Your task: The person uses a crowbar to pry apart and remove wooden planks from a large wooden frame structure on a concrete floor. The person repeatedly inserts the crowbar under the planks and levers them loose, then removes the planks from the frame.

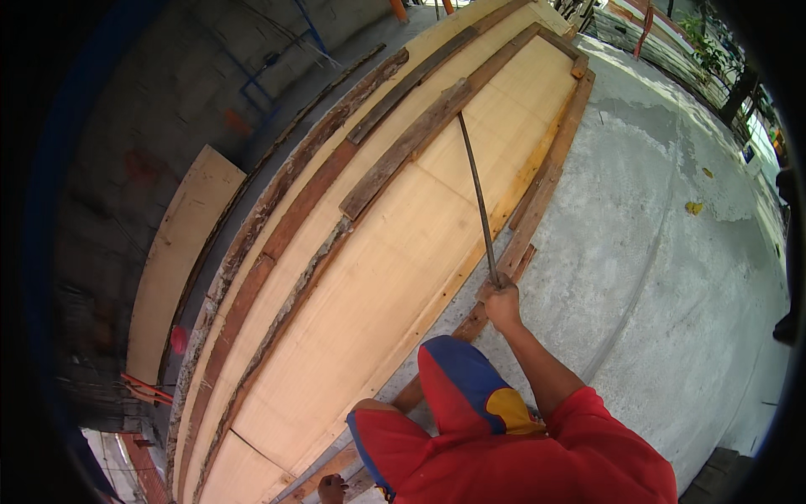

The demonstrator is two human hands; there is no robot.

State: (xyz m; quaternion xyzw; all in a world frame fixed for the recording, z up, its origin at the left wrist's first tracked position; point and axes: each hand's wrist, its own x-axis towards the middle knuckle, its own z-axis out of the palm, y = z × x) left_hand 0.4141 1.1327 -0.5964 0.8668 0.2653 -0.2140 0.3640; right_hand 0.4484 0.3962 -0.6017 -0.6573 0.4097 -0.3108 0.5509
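My right hand (501, 296) is wrapped round the near end of a long, thin, dark bar (477, 189). The bar slants away over a pale plywood sheet (378, 244), and its far tip meets the edge of a rough brown plank (411, 151). Low in the view, my left hand (332, 489) is close to a wooden board (332, 469); its fingers are curled, and whatever they may hold is hidden. Other worn planks (315, 181) lie lengthwise over the pale sheets. Along the right side of the sheet runs another brown plank (554, 172).
Grey concrete floor (663, 252) spreads to the right. A block wall (126, 168) stands at the left, with a curved-looking plywood piece (180, 260) beside it. Stacked boards (625, 42) and greenery lie at the far right. My bent knees (457, 370) are beside the sheet's near edge.
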